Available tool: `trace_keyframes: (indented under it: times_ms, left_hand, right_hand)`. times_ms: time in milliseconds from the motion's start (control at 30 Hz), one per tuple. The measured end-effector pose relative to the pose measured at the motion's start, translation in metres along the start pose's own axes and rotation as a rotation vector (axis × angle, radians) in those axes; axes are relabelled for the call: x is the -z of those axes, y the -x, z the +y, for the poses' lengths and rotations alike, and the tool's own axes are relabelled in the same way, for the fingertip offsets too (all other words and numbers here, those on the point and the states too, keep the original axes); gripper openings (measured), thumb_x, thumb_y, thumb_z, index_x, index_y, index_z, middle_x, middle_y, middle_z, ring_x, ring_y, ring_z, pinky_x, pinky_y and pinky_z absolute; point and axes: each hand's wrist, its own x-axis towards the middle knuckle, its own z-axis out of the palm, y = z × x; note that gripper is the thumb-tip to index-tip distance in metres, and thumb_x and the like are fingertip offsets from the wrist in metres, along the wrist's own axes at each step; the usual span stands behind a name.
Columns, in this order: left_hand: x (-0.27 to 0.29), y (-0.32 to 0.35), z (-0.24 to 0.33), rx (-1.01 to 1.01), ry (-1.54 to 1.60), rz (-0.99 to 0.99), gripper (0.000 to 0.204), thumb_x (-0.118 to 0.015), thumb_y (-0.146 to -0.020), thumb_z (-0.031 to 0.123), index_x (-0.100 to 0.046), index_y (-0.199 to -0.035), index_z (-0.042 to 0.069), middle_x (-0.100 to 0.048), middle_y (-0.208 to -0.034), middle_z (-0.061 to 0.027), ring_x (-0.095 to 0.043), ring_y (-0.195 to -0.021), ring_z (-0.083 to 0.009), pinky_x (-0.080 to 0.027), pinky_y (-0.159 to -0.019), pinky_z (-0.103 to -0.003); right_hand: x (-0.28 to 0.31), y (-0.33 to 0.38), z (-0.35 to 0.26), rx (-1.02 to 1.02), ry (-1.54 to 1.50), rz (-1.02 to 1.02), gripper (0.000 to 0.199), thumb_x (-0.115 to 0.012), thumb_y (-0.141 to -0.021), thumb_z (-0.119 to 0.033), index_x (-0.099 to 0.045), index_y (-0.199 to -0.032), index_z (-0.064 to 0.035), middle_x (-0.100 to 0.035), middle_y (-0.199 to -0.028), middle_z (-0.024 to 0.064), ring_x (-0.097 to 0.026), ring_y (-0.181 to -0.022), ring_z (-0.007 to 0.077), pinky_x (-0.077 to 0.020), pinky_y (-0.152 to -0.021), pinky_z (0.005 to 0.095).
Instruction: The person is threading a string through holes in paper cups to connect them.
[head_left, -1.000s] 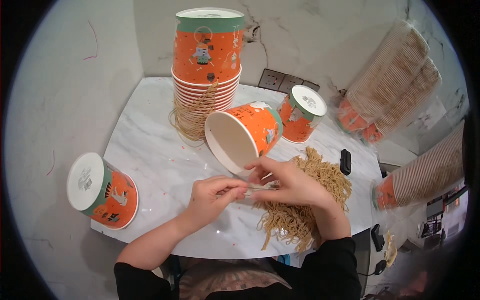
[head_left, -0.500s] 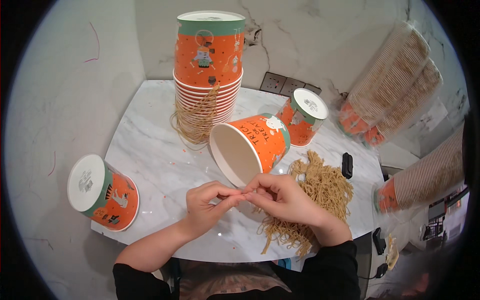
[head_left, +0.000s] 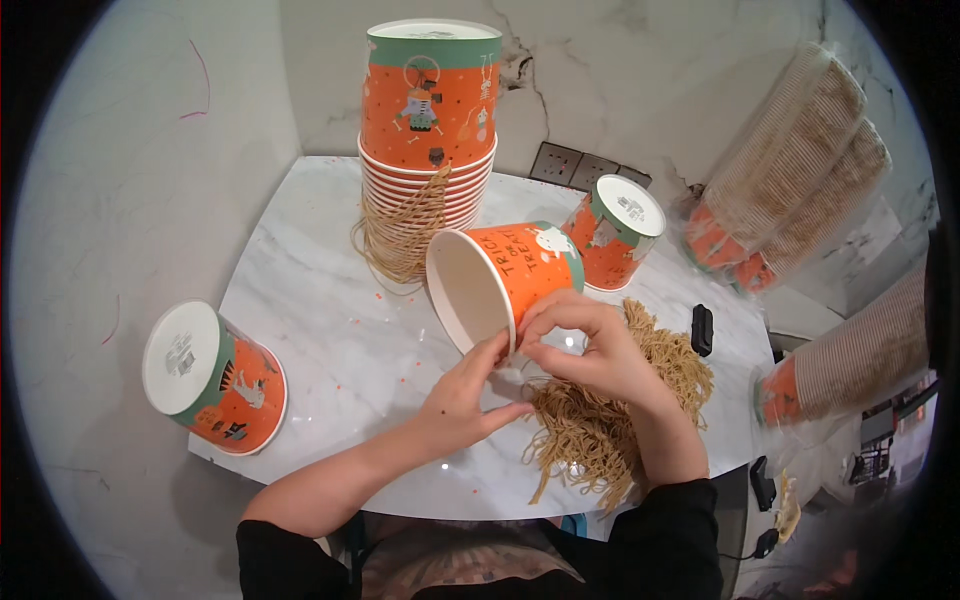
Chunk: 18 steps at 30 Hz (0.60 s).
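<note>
An orange paper bucket with a white inside lies tilted, its mouth toward me, over the white marble table. My right hand pinches its lower rim with thumb and fingers. My left hand touches the same rim from below, fingertips at the edge. A small pale piece sits between both hands; I cannot tell what it is. Under my right wrist lies a heap of tan cords.
A tall upside-down stack of orange buckets stands at the back with tan cords hung on it. Single upside-down buckets stand at the left edge and back right. Wrapped bucket stacks lie to the right. A small black object rests by the cords.
The tilted bucket has swung toward me, and both hands have risen from the table to its lower rim.
</note>
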Motion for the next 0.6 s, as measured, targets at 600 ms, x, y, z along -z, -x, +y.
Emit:
trace_keyframes:
  times_ms: [600]
  left_hand:
    - [0.009,0.026,0.008,0.061,0.660,0.172,0.050,-0.063,-0.096,-0.008,-0.044,-0.142,-0.008,-0.058,-0.136,-0.0180,-0.060,-0.125,-0.0230,-0.055,-0.102,-0.033]
  right_hand:
    - [-0.037,0.014,-0.019,0.550,0.613,0.208,0.029,-0.081,-0.072,-0.002,-0.072,-0.100,-0.0028,-0.070,-0.101,0.0096,-0.073,-0.093,0.0279,-0.0580,-0.070,0.0356]
